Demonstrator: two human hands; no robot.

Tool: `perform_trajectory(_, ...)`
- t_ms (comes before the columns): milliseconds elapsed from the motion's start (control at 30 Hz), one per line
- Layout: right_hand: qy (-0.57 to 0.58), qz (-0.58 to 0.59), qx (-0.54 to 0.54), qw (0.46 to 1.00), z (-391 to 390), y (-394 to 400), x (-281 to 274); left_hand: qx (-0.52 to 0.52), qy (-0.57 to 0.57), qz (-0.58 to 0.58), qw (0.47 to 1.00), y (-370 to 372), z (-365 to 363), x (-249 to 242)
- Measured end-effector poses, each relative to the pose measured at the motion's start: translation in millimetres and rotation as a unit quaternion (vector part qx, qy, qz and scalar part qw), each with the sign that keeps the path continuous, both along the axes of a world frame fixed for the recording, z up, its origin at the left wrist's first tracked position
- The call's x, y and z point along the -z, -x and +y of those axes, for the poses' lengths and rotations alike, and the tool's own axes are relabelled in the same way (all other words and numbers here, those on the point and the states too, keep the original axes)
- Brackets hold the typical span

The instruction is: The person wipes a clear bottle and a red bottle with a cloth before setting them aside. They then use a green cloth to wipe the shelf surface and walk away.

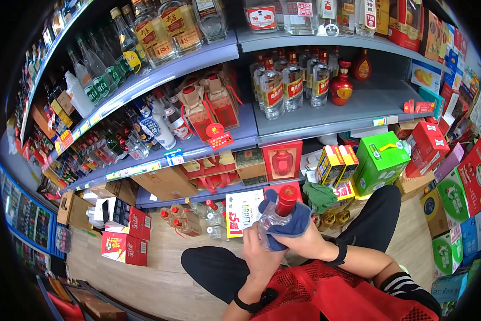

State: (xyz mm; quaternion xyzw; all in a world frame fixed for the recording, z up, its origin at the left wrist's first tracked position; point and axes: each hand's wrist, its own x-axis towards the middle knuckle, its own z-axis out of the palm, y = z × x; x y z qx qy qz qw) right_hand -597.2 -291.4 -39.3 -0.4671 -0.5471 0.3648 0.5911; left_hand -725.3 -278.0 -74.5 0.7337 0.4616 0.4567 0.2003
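A clear glass bottle with a red cap [287,197] stands between my hands above my lap. My left hand [263,261] is closed round the bottle's lower side. With my right hand [303,245] I press a blue cloth [296,229] against the bottle, and the cloth wraps round its neck and shoulder. The bottle's label is hidden. Just beyond my hands lies a white and yellow printed box [241,211]. Several small bottles [215,218] and bottles in brown paper wraps [186,220] stand on the floor to its left.
Ahead is a grey shelf [331,109] with several red-labelled bottles and a red gourd-shaped bottle [341,85]. A green cloth [319,197] lies near a green box [380,160]. Red cartons [124,247] sit on the floor at left; stacked boxes [454,198] line the right.
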Motion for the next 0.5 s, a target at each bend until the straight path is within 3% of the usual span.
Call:
perform_trajectory(267,0.106,0.035,-0.188,0.976,33,-35,-16,0.046,0.043,0.027,0.998,3,-6,-7)
perform_trajectory(367,0.073,0.045,-0.335,0.938,50,-48,-13,0.114,0.103,-0.017,0.988,6,5,3)
perform_trajectory(500,0.068,0.096,-0.463,0.879,65,-60,-4,0.243,0.277,-0.152,0.917,12,13,-2)
